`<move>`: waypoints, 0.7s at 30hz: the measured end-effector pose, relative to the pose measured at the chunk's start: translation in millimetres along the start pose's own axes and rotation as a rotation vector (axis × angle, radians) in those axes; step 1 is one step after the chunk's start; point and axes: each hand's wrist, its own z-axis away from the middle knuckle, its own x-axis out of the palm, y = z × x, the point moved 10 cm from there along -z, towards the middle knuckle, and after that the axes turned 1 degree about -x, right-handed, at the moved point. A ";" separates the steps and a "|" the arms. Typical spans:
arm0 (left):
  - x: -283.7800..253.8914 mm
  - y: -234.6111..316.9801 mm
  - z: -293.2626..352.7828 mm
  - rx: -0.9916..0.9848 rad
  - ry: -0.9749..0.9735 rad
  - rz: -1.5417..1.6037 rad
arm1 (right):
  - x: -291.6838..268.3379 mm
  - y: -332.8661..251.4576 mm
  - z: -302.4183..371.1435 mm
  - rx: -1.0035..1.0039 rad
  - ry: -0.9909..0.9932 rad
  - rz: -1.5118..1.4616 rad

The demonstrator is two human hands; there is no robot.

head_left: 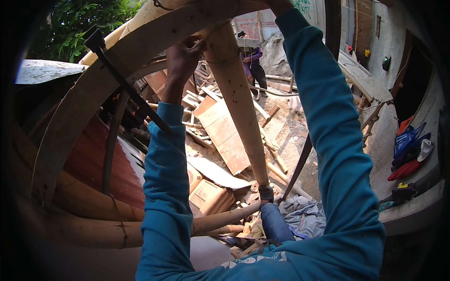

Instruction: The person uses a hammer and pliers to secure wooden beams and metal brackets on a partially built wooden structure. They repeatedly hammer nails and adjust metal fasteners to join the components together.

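Note:
My left hand point(185, 58) is raised to the underside of a long wooden board point(101, 82), next to the top of a thick bamboo pole point(234, 100). Its fingers are curled together; whatever they pinch is too small to make out. Up at the top edge, my right hand point(280, 5) reaches to the same board, with its fingers out of sight. A dark hammer-like tool point(124, 84) lies slantwise across the board, its blocky head above and its long handle pointing down toward my left sleeve.
Bamboo poles point(225, 219) cross low down beside my leg point(276, 222). Below lie a brown panel point(222, 133), paper sacks point(208, 196), scrap wood and a grey tarp point(304, 213). Another person point(253, 63) stands farther off. Bags point(407, 145) and a tape measure point(404, 189) are at the right.

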 end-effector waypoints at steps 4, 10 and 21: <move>1.9 14.7 0.2 0.058 -0.025 -0.087 | -3.1 -0.3 1.3 -0.009 0.001 0.007; -6.6 -10.4 -9.8 -0.047 -0.083 -0.053 | 8.2 -8.8 4.0 -0.013 -0.008 -0.021; -7.0 -12.3 -10.8 -0.078 -0.109 -0.013 | 6.6 -8.4 19.2 -0.024 -0.042 -0.040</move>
